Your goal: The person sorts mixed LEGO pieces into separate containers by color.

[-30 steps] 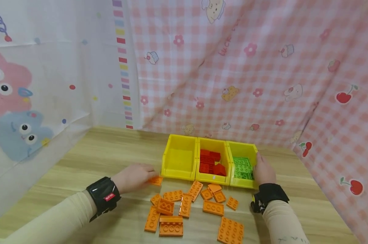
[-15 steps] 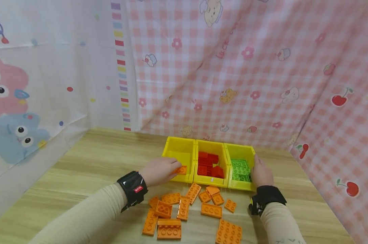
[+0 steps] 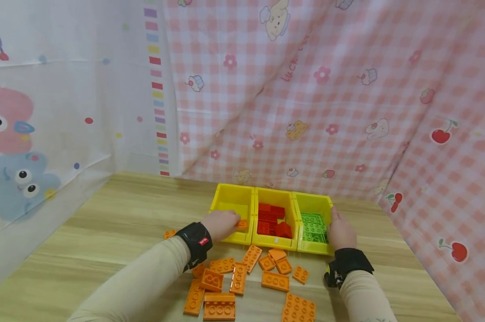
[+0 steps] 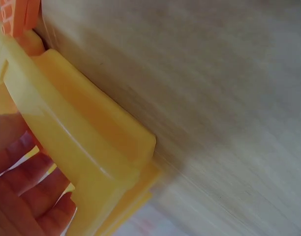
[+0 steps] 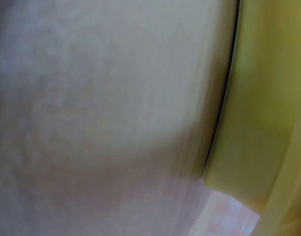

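Observation:
Three yellow bins stand joined in a row. Over the front of the left bin (image 3: 231, 195), the left hand (image 3: 221, 225) pinches a small orange brick (image 3: 242, 225) at its fingertips. In the left wrist view, curled fingers of that hand (image 4: 30, 184) are partly hidden by the yellow bin wall (image 4: 67, 132). At the other end of the row, the right hand (image 3: 342, 230) grips the outer side wall of the right bin (image 3: 312, 200), which holds green bricks (image 3: 314, 227). The right wrist view shows a yellow bin side (image 5: 258, 108) and no fingers.
Red bricks (image 3: 267, 219) lie in the middle bin (image 3: 275, 194). Several loose orange bricks (image 3: 275, 281) are spread in front of the bins, with another (image 3: 170, 234) left of the left wrist. Patterned cloth (image 3: 242, 112) hangs behind and at both sides.
From the table left of the bins, the left hand has moved right and into the left bin with an orange brick. The right hand keeps its grip on the right bin.

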Tool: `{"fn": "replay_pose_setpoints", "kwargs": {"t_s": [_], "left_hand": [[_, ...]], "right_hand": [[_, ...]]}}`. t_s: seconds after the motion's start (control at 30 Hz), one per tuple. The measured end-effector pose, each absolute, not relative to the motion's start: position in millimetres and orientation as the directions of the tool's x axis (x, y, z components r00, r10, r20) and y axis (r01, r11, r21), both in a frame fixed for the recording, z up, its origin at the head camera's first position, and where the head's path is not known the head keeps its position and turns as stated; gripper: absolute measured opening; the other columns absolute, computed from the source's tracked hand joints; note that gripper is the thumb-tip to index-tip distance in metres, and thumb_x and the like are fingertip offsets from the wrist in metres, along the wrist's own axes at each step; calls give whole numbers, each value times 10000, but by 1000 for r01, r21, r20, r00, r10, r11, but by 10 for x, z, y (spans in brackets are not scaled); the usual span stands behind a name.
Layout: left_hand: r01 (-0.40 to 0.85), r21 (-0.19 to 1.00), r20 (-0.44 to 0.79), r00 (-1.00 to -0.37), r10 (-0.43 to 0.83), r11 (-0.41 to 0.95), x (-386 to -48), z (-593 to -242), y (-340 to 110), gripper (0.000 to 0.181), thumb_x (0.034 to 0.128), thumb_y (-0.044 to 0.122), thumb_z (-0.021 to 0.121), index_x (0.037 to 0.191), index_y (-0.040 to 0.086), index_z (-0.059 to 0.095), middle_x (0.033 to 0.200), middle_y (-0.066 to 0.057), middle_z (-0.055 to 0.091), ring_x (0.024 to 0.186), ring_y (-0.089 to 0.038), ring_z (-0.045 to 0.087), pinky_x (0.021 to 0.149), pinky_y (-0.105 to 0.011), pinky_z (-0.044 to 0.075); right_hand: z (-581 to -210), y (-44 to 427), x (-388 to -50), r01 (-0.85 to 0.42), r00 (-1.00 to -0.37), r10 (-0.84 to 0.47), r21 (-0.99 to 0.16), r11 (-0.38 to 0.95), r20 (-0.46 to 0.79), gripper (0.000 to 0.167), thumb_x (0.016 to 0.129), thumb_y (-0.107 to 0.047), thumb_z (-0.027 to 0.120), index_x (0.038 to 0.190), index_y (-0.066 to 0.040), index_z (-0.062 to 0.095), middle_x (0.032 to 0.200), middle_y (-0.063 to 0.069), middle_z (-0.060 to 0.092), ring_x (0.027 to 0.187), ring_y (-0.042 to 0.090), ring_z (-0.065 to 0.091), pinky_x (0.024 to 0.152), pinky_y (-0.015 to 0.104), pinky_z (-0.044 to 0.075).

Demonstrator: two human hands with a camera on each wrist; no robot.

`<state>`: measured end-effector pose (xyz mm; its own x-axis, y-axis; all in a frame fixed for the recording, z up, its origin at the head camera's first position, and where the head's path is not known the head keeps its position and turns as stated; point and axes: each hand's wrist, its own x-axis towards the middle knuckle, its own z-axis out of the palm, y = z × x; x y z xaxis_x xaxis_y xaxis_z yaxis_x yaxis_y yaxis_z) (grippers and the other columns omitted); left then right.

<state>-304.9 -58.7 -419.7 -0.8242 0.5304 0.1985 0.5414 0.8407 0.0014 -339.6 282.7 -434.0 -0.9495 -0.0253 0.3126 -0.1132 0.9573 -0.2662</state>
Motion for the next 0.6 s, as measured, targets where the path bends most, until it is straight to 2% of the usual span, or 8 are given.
{"fn": "replay_pose_setpoints", "kwargs": {"t_s": [0.2,0.43,0.6], "left_hand": [[498,141,69,-867,493,856,-3128,-4180,-568,97,893,157,616,830,97,659,751,16,559,685,-136,503,691,-305,438],[524,143,17,-850,527,840,-3123,-4149,-544,146,914,119,576,814,55,661,751,-23,608,715,-173,569,701,-320,466],[526,130,-3,-848,531,841,-3092,-4155,-544,181,936,101,525,805,59,643,729,-9,572,696,-155,538,703,-315,463]], "right_hand": [[-4353,2827,-3412,-96,-956,-11,-275,957,294,534,922,-8,479,1409,92,283,1328,299,419,1143,438,464,935,527,372],[-4369,2850,-3432,-93,-956,-11,-269,959,292,539,921,-13,487,1410,86,282,1313,305,425,1102,447,489,903,538,394],[-4382,2860,-3439,-105,-952,-21,-262,959,304,539,916,-12,490,1407,86,289,1304,307,432,1081,449,500,888,538,405]]}}
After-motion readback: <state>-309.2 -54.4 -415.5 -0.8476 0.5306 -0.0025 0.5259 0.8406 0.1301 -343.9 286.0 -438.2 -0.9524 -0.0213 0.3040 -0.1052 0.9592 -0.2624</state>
